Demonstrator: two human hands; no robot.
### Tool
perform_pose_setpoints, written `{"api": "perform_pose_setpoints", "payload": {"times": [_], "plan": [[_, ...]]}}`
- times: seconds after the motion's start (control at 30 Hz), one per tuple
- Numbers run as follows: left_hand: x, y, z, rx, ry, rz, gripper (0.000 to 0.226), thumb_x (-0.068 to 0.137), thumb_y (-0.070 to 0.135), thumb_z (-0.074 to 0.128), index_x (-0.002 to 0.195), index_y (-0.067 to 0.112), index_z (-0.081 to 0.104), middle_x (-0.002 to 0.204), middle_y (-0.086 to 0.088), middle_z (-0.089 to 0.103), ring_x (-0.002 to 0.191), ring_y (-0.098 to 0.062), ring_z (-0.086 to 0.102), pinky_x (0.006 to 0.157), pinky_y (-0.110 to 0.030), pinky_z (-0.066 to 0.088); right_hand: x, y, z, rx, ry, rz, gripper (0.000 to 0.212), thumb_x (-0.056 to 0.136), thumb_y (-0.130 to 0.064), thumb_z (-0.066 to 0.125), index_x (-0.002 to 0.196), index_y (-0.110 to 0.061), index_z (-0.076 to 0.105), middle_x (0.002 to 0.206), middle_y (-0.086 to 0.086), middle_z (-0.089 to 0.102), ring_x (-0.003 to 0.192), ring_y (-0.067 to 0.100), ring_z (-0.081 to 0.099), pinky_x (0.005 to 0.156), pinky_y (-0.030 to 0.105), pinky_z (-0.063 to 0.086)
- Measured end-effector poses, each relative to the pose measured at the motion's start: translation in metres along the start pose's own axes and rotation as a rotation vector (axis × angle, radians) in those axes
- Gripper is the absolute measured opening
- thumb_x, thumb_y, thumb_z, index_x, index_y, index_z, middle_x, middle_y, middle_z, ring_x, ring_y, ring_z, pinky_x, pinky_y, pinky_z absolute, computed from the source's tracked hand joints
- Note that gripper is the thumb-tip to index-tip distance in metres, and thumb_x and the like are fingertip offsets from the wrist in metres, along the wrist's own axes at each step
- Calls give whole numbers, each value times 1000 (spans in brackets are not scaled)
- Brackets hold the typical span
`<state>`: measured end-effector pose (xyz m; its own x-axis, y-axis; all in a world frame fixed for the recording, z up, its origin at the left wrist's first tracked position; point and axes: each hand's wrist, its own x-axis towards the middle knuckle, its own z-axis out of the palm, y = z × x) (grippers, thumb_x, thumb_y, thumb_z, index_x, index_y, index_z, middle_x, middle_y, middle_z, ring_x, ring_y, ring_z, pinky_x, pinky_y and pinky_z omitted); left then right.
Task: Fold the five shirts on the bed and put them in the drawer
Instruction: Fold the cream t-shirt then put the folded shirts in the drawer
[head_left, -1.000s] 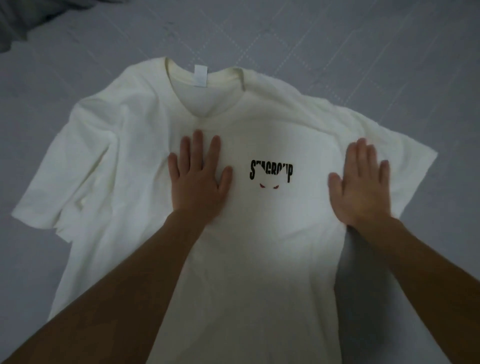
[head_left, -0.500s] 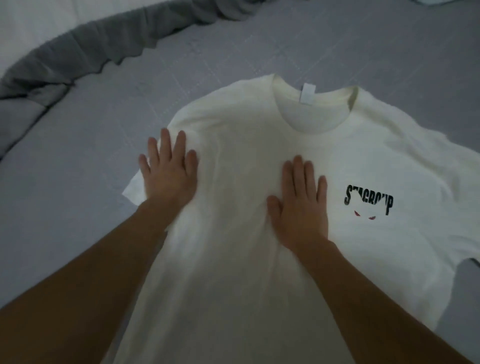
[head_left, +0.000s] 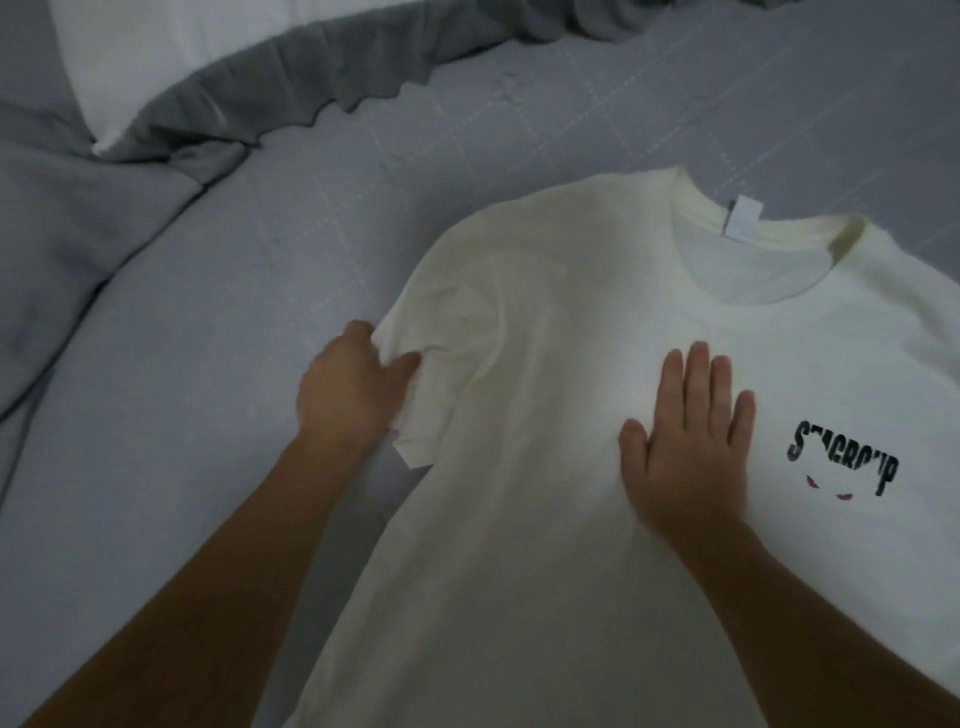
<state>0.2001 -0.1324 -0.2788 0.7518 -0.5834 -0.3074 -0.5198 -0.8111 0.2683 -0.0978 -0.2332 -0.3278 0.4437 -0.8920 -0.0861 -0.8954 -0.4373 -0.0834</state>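
Two hands (head_left: 353, 387) (head_left: 688, 441) on white shirt (head_left: 545, 322)

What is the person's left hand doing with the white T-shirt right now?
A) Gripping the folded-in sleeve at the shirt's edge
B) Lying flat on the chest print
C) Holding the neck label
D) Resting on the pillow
A: the left hand is curled around the bunched sleeve at the edge of the white T-shirt, while the right hand lies flat and open on the chest beside the print.
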Motion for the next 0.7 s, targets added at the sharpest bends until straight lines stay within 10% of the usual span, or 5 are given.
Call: {"api": "perform_pose_setpoints", "payload": {"times": [0.17, 0.27, 0.43, 0.5, 0.7], "plan": [[42, -25, -42, -421, 186, -50, 13, 87, 28, 68, 91, 19, 61, 82, -2, 64, 78, -19, 58, 60, -25, 40, 0, 1, 1, 22, 41, -11, 75, 93, -39, 34, 157, -7, 12, 165, 15, 8, 152, 31, 5, 121, 55, 8], [85, -27, -64, -591, 291, -174, 13, 79, 23, 71, 91, 22, 69, 89, -5, 70, 85, -23, 68, 76, -37, 58, -1, 1, 1, 36, 64, -10, 74, 93, -39, 34, 157, -7, 15, 165, 14, 10, 152, 31, 6, 121, 53, 7], [84, 11, -53, -240, 559, -159, 40, 80, 8, 55, 116, 25, 62, 127, -2, 56, 119, -16, 53, 92, -21, 35, -1, 2, 5, 51, 88, -5, 73, 92, -39, 34, 156, -9, 16, 165, 12, 10, 152, 28, 5, 121, 53, 7], [58, 44, -39, -158, 615, 98, 42, 82, 8, 52, 122, 21, 60, 134, -6, 52, 125, -21, 48, 96, -25, 33, -2, 3, 6, 55, 100, 1, 73, 92, -39, 35, 156, -9, 16, 165, 12, 11, 153, 28, 5, 121, 54, 8], [-7, 144, 59, 180, 61, 828, 59, 100, 44, 31, 155, 22, 28, 165, -9, 14, 152, -29, 14, 120, -46, 18, 0, 6, 10, 55, 120, -3, 74, 91, -40, 36, 156, -10, 17, 165, 11, 11, 153, 26, 4, 121, 53, 8]]}}
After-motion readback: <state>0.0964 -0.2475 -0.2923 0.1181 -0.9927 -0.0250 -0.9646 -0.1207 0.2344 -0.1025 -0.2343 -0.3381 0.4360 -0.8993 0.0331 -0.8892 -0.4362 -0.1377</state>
